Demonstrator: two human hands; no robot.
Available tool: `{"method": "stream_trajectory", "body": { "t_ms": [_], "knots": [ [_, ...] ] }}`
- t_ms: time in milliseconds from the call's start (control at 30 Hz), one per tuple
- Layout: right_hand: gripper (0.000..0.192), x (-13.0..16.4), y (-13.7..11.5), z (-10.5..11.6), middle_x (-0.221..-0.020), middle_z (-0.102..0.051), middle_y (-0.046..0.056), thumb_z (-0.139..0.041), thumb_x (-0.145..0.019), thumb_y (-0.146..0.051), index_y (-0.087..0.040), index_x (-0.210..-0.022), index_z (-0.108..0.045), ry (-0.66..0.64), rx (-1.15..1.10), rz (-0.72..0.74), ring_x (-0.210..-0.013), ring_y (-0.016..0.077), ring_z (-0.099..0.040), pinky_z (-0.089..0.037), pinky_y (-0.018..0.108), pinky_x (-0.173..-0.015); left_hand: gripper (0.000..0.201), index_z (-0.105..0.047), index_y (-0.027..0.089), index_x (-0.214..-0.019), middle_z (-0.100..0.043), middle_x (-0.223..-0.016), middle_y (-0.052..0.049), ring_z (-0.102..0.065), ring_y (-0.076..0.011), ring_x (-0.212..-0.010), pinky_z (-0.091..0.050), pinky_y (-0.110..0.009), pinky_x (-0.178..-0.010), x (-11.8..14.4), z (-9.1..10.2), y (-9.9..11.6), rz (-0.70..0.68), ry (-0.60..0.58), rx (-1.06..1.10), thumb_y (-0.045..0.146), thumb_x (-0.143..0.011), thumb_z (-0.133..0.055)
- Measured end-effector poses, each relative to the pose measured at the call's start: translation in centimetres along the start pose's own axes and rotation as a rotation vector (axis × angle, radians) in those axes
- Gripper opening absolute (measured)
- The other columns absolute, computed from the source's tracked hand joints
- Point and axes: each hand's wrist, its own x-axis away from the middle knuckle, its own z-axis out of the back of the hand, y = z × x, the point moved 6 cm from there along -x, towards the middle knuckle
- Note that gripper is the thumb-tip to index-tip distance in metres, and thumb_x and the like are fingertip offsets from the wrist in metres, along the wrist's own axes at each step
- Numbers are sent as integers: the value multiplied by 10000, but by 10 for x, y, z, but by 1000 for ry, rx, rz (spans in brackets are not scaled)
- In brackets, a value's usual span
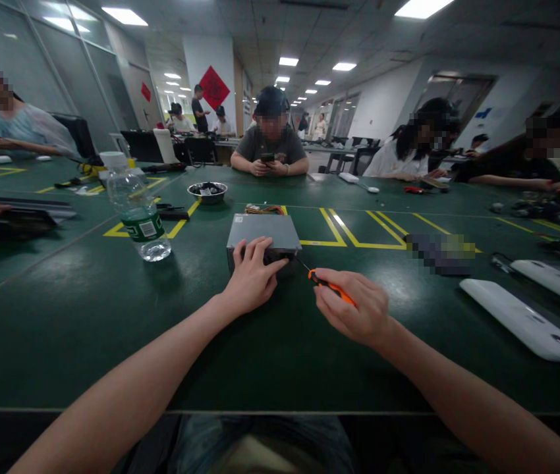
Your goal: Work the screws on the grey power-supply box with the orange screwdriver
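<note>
A grey metal computer power supply [265, 227] sits on the green table, with a bundle of coloured wires [264, 209] behind it. My left hand [253, 276] grips its near side, fingers bent over the top edge and along the front face. In my right hand [354, 306] is an orange and black screwdriver [332, 287], fingers wrapped round the handle. The screwdriver's thin shaft points up and left to the near right corner of the power supply. Whether the tip touches a screw there is too small to tell.
A clear water bottle [136, 214] stands left of the power supply, and a metal bowl [207, 191] with small parts lies behind. White plastic covers [527, 319] lie at the right. Yellow tape [334, 227] marks the table [280, 368]. Several people sit around; one opposite holds a phone [267, 158].
</note>
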Motion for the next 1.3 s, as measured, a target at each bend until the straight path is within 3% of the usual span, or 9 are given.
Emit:
{"method": "stream_trajectory", "body": {
  "t_ms": [133,333,533,633,733,833,967,1167,1300],
  "knots": [
    [228,-5,-18,-5,-1092,-555,150,-567,-754,-154,-170,-969,-493,-101,13,-14,-1034,240,-556,-514,351,-763,402,-594,283,-1117,-342,-1325,-104,-276,-306,-1249,-137,-543,-1019,0,-1,1,3,-1,-20,146,-747,-519],
    [320,-5,-22,-3,-1021,-612,106,-577,-781,-156,-210,-1088,-503,-120,140,28,-951,174,-600,-509,239,-728,442,-575,290,-1141,-327,-1329,-99,-259,-303,-1263,-135,-546,-1024,-1,-1,1,5,-12,-31,134,-730,-525],
    [147,-7,-8,2,-918,-636,86,-610,-768,-196,-190,-887,-523,-89,105,-27,-840,155,-618,-506,247,-692,444,-575,274,-1148,-328,-1322,-112,-269,-306,-1258,-138,-553,-1021,0,0,3,4,-19,-26,128,-733,-510],
    [176,-6,-13,-3,-1047,-581,146,-538,-785,-192,-178,-957,-503,-137,53,-57,-981,210,-582,-511,286,-707,437,-581,274,-1141,-328,-1328,-111,-265,-310,-1262,-137,-552,-1023,0,0,3,8,-14,-25,129,-735,-513],
    [270,0,-14,-7,-1170,-503,189,-484,-796,-167,-174,-1065,-483,-185,61,-71,-1041,223,-556,-504,236,-640,438,-580,269,-1144,-334,-1329,-113,-267,-314,-1260,-135,-553,-1025,0,-1,3,9,-6,-23,129,-734,-516],
    [267,3,-7,-4,-1088,-564,140,-507,-807,-158,-194,-1071,-492,-169,131,-71,-885,160,-613,-468,186,-581,441,-577,271,-1147,-333,-1329,-115,-267,-319,-1259,-140,-561,-1020,0,-1,3,-1,-6,-27,134,-732,-520],
    [107,-2,9,5,-894,-633,64,-532,-819,-208,-185,-923,-521,-106,142,-157,-659,97,-603,-437,180,-552,439,-586,277,-1133,-336,-1319,-116,-276,-319,-1254,-148,-565,-1016,0,-2,3,-1,-2,-49,132,-723,-527],
    [252,-1,-3,1,-1095,-547,156,-491,-782,-154,-162,-1034,-493,-102,31,-105,-1002,212,-566,-500,293,-730,427,-588,275,-1126,-339,-1311,-123,-282,-318,-1252,-148,-556,-1018,-1,-2,4,1,0,-61,139,-726,-527],
    [292,5,-10,-2,-1044,-580,135,-545,-783,-149,-165,-1069,-493,-112,51,-15,-952,173,-585,-497,233,-705,435,-583,274,-1133,-342,-1318,-116,-275,-320,-1255,-151,-561,-1017,-1,-2,4,2,-4,-61,136,-724,-527]
  ]
}}
